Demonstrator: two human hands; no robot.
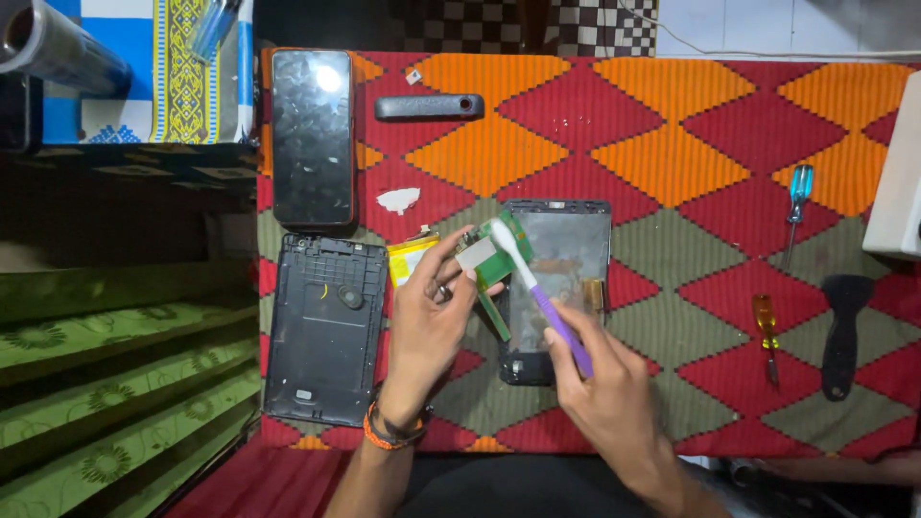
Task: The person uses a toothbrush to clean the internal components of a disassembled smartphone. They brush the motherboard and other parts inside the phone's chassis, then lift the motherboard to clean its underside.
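My left hand holds a green circuit board by its edge, lifted above an opened phone body. My right hand grips a white and purple toothbrush, whose bristle head rests on the top of the board. A yellow battery lies just left of my left hand. A black back cover lies inside up to the left. A black phone screen lies face up above it.
A red, orange and grey patterned cloth covers the table. A blue-handled screwdriver, an orange-handled screwdriver and a black brush tool lie at right. A dark plastic strip and a white scrap lie near the top.
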